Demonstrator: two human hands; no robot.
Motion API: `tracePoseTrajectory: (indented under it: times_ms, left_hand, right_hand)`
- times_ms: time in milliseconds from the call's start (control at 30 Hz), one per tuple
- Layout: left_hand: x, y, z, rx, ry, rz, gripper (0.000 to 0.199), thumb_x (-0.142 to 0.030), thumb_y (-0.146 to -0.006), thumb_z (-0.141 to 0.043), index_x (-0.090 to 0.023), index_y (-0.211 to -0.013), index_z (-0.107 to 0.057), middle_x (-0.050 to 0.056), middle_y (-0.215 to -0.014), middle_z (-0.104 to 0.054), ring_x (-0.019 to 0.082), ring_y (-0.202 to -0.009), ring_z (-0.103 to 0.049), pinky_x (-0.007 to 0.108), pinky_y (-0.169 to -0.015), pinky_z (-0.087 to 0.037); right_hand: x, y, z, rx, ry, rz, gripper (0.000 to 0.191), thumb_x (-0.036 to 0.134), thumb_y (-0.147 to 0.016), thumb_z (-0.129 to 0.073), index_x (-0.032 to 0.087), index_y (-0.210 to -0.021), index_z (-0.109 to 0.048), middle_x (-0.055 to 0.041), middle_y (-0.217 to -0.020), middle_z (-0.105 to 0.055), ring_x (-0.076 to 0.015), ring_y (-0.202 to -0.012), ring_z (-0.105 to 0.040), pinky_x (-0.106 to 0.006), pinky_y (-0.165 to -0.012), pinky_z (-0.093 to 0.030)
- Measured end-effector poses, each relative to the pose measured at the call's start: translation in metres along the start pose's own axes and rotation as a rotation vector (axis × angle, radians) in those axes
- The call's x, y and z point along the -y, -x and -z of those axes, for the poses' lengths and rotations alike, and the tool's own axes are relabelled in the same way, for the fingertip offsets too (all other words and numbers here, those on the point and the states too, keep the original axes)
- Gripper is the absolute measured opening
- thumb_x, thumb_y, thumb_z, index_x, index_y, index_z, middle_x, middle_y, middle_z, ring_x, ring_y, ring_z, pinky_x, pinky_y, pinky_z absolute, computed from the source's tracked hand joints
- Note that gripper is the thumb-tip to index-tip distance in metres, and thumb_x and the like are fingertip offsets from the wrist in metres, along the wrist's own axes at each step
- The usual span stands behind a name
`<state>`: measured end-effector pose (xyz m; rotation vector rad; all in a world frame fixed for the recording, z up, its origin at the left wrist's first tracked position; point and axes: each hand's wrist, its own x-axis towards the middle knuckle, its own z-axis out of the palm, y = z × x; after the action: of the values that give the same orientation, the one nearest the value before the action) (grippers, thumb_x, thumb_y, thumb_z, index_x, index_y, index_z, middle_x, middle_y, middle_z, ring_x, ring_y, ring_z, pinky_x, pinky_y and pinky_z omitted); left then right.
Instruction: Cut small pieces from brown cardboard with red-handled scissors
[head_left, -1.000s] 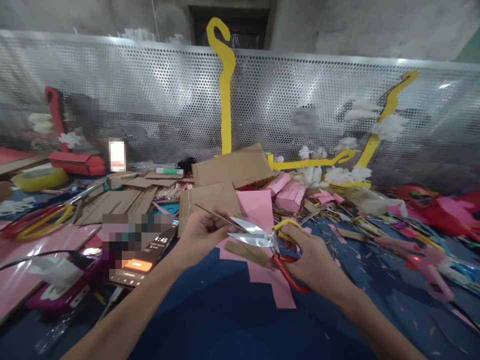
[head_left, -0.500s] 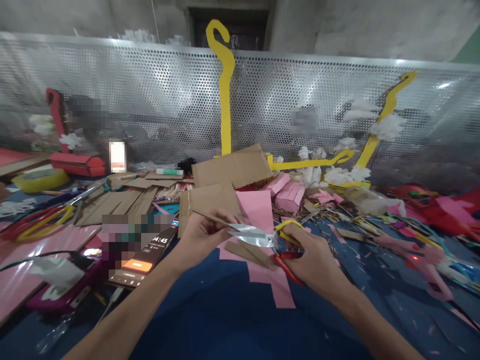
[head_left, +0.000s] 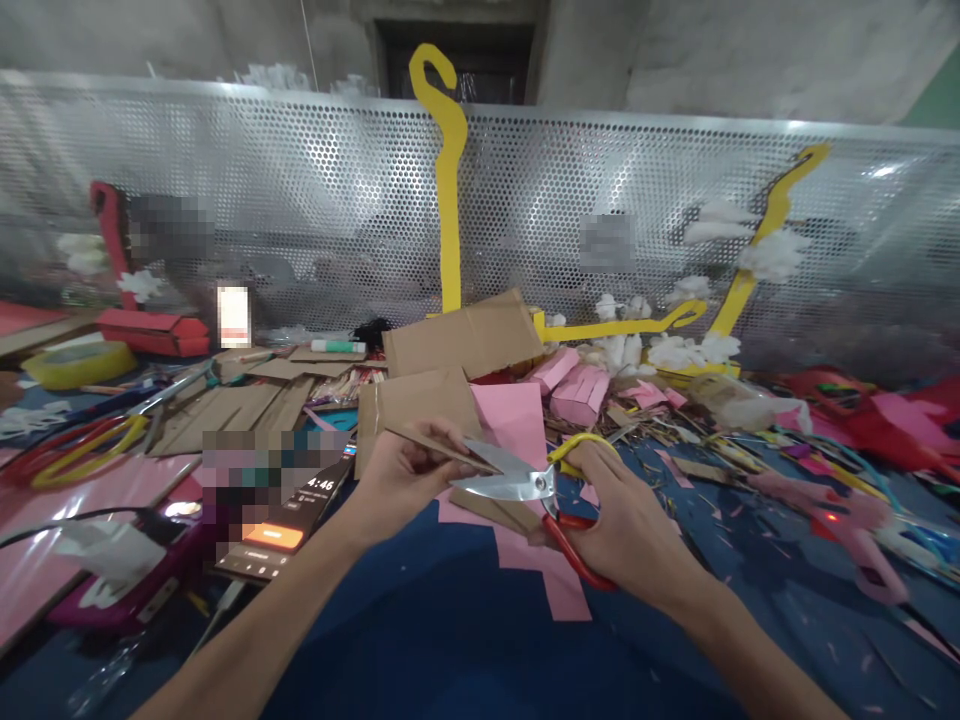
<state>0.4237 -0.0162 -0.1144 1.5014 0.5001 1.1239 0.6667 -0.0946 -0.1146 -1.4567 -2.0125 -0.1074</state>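
My left hand (head_left: 409, 472) pinches a narrow cardboard strip (head_left: 442, 449) edge-on, its right end lying between the parted blades. My right hand (head_left: 626, 515) grips scissors (head_left: 517, 482) by their handle loops, one yellow and one red; the blades stand apart and point left. Below the blades a second cardboard piece (head_left: 495, 512) lies on pink paper (head_left: 566, 590). A larger pink sheet (head_left: 517, 415) and a bent cardboard sheet (head_left: 420, 400) lie just beyond my hands.
A phone (head_left: 300, 510) with a lit screen and a purple power strip (head_left: 127, 580) are at left. A pink glue gun (head_left: 832, 515) rests at right among paper scraps. Yellow hooked cutouts (head_left: 448, 220) stand before a perforated metal panel (head_left: 540, 190).
The scissor blades have opened wider around the strip, and the red handle has swung down and away from the yellow one. My left hand stays almost in place.
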Motion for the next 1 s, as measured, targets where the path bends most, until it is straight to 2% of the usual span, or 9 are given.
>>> tracePoseTrajectory:
  times_ms: [200,333,567,767,1000]
  left_hand:
    - [0.0044,0.0012,0.0002,-0.001,0.016,0.010,0.019,-0.018,-0.080,-0.076,-0.017,-0.087,-0.058,0.006,-0.089,-0.077,0.022,-0.085,-0.077,0.032,-0.079,-0.064]
    - [0.0033,0.0020,-0.0008,-0.023,-0.016,0.027,0.019,-0.019,-0.079,-0.076,-0.017,-0.087,-0.059,0.007,-0.086,-0.077,0.023,-0.085,-0.077,0.033,-0.080,-0.064]
    - [0.0007,0.0019,-0.0028,-0.067,-0.007,0.035,0.018,-0.017,-0.074,-0.078,-0.017,-0.080,-0.061,0.005,-0.084,-0.077,0.018,-0.079,-0.076,0.027,-0.074,-0.063]
    - [-0.0021,0.0021,-0.0048,-0.033,0.024,0.000,0.016,-0.014,-0.074,-0.078,-0.017,-0.078,-0.063,0.003,-0.083,-0.076,0.015,-0.079,-0.075,0.023,-0.072,-0.061]
    - [0.0030,0.0037,-0.0006,0.041,-0.005,-0.041,0.011,-0.019,-0.081,-0.074,-0.016,-0.084,-0.064,0.008,-0.092,-0.075,0.017,-0.087,-0.073,0.026,-0.075,-0.060]
  right_hand:
    - [-0.0004,0.0011,-0.0023,0.024,-0.077,-0.005,0.036,0.027,-0.073,-0.076,0.023,-0.102,-0.056,-0.0085,-0.101,-0.063,-0.0265,-0.096,-0.059,-0.035,-0.078,-0.049]
    - [-0.0016,0.0000,-0.0032,-0.021,-0.094,0.011,0.030,0.028,-0.075,-0.076,0.022,-0.096,-0.056,-0.0064,-0.096,-0.062,-0.0240,-0.092,-0.058,-0.032,-0.075,-0.047]
    - [-0.0044,0.0004,-0.0052,-0.038,-0.105,0.020,0.026,0.030,-0.077,-0.075,0.021,-0.093,-0.057,-0.0053,-0.092,-0.061,-0.0224,-0.087,-0.057,-0.031,-0.073,-0.045]
    - [-0.0035,0.0018,-0.0042,-0.040,-0.111,-0.003,0.021,0.026,-0.078,-0.073,0.022,-0.092,-0.058,-0.0046,-0.090,-0.063,-0.0213,-0.083,-0.057,-0.030,-0.070,-0.044]
    - [-0.0050,0.0015,-0.0057,-0.053,-0.124,-0.019,0.018,0.018,-0.076,-0.072,0.022,-0.087,-0.058,-0.0048,-0.089,-0.064,-0.0210,-0.082,-0.058,-0.029,-0.069,-0.044]
